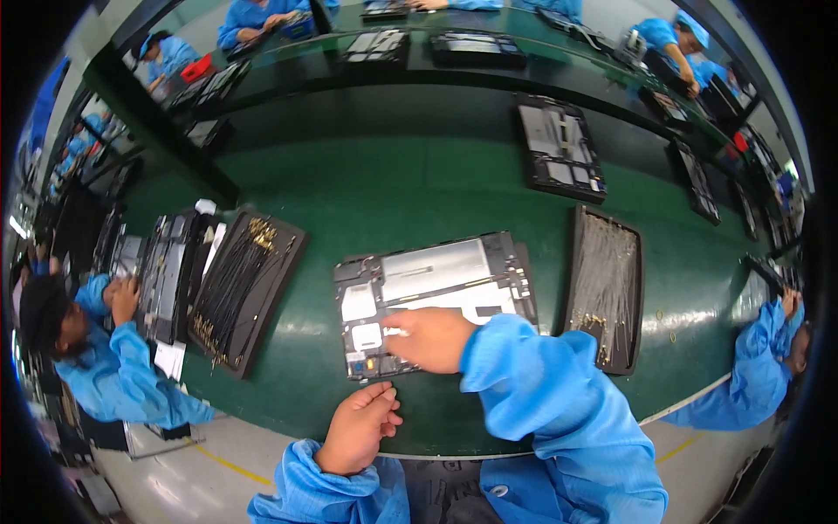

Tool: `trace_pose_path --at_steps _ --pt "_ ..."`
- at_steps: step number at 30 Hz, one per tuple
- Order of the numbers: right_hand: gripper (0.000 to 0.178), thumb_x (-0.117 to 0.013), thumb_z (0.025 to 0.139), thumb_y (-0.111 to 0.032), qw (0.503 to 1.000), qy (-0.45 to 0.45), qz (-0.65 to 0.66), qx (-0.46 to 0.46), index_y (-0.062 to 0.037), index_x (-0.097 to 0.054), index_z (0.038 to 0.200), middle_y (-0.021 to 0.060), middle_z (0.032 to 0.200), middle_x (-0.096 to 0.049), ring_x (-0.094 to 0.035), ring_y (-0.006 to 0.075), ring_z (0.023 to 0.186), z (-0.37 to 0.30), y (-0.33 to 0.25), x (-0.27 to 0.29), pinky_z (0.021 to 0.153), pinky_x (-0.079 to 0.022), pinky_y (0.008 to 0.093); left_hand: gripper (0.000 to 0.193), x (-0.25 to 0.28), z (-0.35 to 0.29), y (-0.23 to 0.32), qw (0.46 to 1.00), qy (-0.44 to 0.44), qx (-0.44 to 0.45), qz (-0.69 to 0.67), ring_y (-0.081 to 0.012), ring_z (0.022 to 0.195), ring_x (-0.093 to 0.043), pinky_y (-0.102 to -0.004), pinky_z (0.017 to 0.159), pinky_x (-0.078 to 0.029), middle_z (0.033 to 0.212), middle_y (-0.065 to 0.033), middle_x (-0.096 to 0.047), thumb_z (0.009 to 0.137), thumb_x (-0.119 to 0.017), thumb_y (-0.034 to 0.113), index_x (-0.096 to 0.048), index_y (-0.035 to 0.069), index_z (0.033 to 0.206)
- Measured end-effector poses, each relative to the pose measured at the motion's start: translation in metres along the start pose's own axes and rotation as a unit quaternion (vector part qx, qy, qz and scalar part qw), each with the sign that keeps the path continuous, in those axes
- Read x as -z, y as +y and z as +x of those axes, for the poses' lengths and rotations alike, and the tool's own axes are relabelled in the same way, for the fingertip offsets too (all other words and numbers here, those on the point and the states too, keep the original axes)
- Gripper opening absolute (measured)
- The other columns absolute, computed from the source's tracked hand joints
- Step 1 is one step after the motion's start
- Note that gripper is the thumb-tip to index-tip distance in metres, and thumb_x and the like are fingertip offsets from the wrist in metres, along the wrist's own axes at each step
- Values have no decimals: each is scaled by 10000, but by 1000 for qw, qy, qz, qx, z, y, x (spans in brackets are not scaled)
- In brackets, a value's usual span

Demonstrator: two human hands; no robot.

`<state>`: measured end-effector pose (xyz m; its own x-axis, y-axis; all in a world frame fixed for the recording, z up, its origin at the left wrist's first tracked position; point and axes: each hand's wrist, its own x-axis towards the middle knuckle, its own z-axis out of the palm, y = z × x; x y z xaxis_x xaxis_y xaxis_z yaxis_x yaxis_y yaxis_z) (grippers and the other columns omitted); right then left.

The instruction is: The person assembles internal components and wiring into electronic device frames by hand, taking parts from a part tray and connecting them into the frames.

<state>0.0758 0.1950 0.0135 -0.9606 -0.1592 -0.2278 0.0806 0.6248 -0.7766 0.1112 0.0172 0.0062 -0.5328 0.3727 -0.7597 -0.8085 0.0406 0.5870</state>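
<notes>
An opened flat electronic device [436, 265], tablet-like with silver panels in a black frame, lies on the green bench in front of me. My right hand [434, 339] reaches across its near left part. Its fingertips are drawn together over the parts there, and I cannot make out what is between them. Just off the device's near left corner is my left hand [360, 428], thumb and forefinger pinched. Anything in that pinch is too small to name.
Left of the device a dark tray [284, 271] holds thin black cables with gold ends. Another tray [638, 288], with grey cables, stands on the right. More opened devices [559, 140] sit further back. A green post [157, 122] rises at left. Co-workers [131, 367] flank me.
</notes>
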Motion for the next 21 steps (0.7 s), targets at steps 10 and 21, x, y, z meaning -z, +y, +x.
trace_pose_path --at_steps 10,21 --pt "188 -418 757 -148 955 234 179 -32 -41 -555 829 168 763 -571 -549 321 737 -27 33 5 679 -431 399 275 -6 -4 0 1000 2 2 -15 -209 675 -517 -286 581 -425 823 -111 -541 818 -490 238 -465 34 1000" --pt "235 -484 755 -208 842 418 -130 -317 -30 -561 887 170 821 -570 -536 317 794 -175 107 72 700 -425 369 306 -12 -7 12 999 -16 5 -29 -145 602 -505 -231 520 -412 773 -53 -546 842 -429 299 -459 48 1014"
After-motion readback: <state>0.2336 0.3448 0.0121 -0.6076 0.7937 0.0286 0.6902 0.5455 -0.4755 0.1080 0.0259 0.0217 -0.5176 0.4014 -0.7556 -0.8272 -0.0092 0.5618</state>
